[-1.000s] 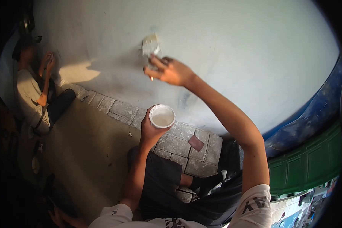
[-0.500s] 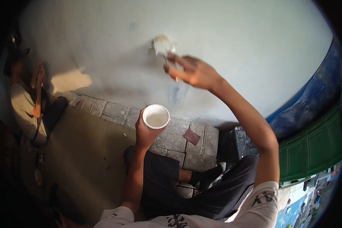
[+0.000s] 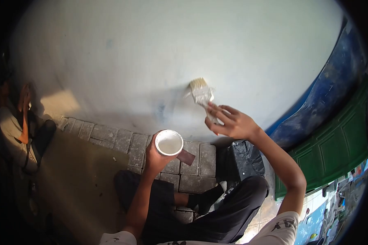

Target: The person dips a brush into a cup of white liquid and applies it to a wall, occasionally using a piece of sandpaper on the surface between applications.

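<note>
My right hand [image 3: 235, 123] grips the handle of a paintbrush [image 3: 201, 93], fingers closed round it. The brush has pale bristles and a paint-smeared ferrule, and its tip points up toward the whitish wall [image 3: 249, 45], bristles right at the surface. Wrapped round a white cup [image 3: 169, 142] is my left hand [image 3: 154, 157], holding it upright by its side above my lap. Off-white paint shows inside the cup, with a smeared rim. Bluish marks [image 3: 161, 109] show on the wall to the left of the brush.
Grey paving blocks [image 3: 197, 184] run along the wall's foot, a reddish-brown rectangular piece [image 3: 186, 157] on them. A black plastic-wrapped block [image 3: 249, 157] stands right, near a blue sheet [image 3: 315, 98] and green panel [image 3: 329, 141]. Another person [image 3: 18, 130] sits far left.
My right hand has brought the brush lower and to the right along the wall. The view has shifted too; my left hand still holds the cup.
</note>
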Demonstrator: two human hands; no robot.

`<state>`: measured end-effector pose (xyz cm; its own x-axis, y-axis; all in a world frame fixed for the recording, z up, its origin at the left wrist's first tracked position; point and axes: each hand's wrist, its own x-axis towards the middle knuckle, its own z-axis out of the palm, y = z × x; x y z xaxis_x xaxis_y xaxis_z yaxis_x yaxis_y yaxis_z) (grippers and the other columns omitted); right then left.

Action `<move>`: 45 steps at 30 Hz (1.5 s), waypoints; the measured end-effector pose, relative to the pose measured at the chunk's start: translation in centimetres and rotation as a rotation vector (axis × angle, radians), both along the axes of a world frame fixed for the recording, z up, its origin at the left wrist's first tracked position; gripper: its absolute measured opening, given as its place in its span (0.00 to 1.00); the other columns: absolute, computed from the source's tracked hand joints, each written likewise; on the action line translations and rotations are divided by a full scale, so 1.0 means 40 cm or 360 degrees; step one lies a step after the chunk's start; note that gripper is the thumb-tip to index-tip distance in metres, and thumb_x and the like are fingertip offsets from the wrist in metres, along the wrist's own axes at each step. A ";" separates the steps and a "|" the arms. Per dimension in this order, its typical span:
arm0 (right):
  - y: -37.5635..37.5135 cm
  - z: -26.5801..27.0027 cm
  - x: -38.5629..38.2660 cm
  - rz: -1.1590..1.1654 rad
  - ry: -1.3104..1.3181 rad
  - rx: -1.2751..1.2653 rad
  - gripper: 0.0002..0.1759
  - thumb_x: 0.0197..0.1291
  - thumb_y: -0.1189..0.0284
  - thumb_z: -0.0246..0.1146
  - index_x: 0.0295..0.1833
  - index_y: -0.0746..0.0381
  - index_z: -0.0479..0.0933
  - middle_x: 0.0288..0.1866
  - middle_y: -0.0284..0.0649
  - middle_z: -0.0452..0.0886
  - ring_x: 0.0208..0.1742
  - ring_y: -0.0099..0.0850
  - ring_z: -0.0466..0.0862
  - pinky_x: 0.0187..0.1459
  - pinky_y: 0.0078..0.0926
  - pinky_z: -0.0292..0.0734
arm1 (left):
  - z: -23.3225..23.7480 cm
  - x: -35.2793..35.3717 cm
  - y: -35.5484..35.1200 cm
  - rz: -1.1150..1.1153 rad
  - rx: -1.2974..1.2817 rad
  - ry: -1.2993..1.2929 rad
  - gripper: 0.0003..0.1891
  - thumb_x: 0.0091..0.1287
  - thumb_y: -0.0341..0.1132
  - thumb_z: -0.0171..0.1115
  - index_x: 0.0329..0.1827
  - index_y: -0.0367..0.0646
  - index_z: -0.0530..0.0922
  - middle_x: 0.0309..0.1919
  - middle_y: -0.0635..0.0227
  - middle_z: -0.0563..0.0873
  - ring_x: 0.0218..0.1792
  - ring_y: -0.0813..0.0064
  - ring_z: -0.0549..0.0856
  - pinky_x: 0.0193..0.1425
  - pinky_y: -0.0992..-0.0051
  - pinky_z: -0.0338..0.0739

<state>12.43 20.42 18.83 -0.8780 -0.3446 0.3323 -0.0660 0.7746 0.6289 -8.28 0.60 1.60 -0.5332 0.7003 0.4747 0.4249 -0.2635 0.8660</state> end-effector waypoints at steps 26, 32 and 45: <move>0.054 -0.024 0.376 -0.0371 0.1545 -0.0786 0.21 0.61 0.81 0.75 0.60 0.61 0.83 0.54 0.46 0.87 0.52 0.42 0.92 0.47 0.36 0.89 | -0.005 0.123 0.015 -0.0120 -0.0068 0.0047 0.38 0.51 0.28 0.88 0.65 0.38 0.77 0.55 0.60 0.88 0.56 0.66 0.87 0.64 0.65 0.81; 0.041 -0.208 0.383 -0.0436 0.0502 -0.0524 0.26 0.57 0.73 0.72 0.63 0.55 0.80 0.63 0.44 0.84 0.57 0.41 0.90 0.57 0.36 0.90 | 0.007 0.175 0.031 -0.0211 -0.0047 0.0044 0.34 0.52 0.28 0.87 0.62 0.38 0.78 0.54 0.61 0.88 0.56 0.68 0.87 0.65 0.66 0.79; -0.061 -0.129 0.379 -0.0366 0.0865 -0.1284 0.18 0.63 0.81 0.72 0.58 0.61 0.81 0.55 0.45 0.86 0.54 0.47 0.91 0.50 0.40 0.89 | 0.018 0.218 0.048 -0.0287 -0.0032 0.0079 0.36 0.51 0.28 0.88 0.63 0.37 0.77 0.54 0.60 0.88 0.56 0.68 0.88 0.63 0.66 0.81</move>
